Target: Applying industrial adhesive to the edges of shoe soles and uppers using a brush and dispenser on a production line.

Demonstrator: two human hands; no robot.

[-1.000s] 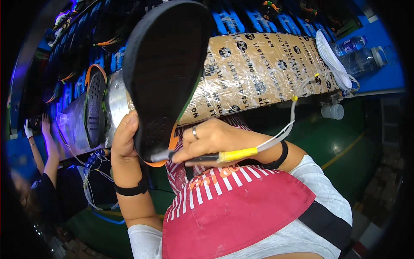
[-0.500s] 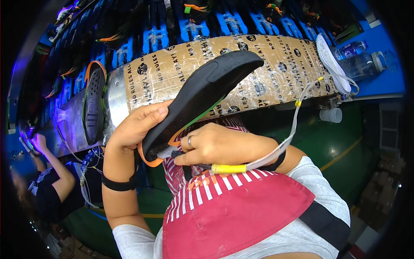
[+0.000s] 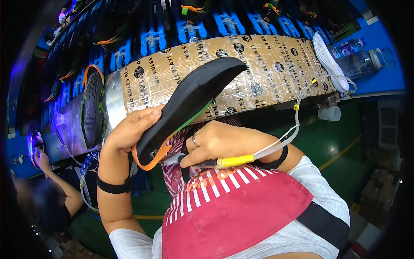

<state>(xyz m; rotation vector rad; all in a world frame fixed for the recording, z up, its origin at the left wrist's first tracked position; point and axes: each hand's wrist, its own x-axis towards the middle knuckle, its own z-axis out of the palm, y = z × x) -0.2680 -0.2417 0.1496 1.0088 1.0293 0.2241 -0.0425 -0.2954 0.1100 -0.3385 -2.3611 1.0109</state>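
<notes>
Brown printed cardboard (image 3: 280,80) covers the counter (image 3: 114,97) beyond both grips. The left grip (image 3: 136,129) clasps a long, curved, black, orange-rimmed shoe sole (image 3: 185,103), raised between it and the right grip (image 3: 211,144), which clutches a dark-handled, yellow-wrapped tool (image 3: 235,161) joined to clear tubing (image 3: 288,137). Another black, perforated, orange-edged sole (image 3: 92,110) lies left of the left grip.

Held sole (image 3: 185,100): black, orange band round the heel end, thin green line along the edge. Second sole (image 3: 92,113): same black, orange, green. Hand tool (image 3: 206,164): dark handle, bright yellow wrap; tube (image 3: 276,146) whitish, small yellow bands. Apron (image 3: 241,207): crimson, white stripes, orange lettering. Sleeve (image 3: 133,242): pale grey. Armband (image 3: 113,185): black. Cardboard (image 3: 267,77): brown, black print, dark round motifs. Fixtures (image 3: 226,22): blue. Floor (image 3: 334,134): green, yellow line.
</notes>
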